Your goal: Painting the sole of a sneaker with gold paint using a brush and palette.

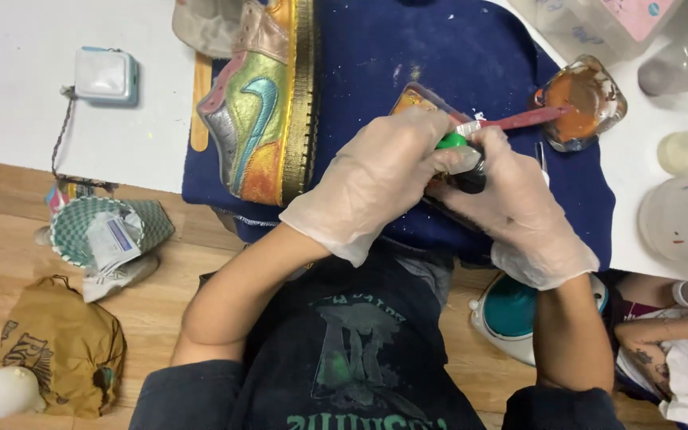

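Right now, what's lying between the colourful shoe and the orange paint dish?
In the head view, the two gloved hands, left and right, around a green-capped bottle, on the dark blue cloth between shoe and dish.

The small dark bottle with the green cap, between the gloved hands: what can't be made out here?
Head view only:
- Small dark bottle with green cap: body mostly covered by the left hand and right hand.
- Flat orange-stained tray: largely behind the hands.
- Metallic multicoloured sneaker: top cut off by the frame edge.
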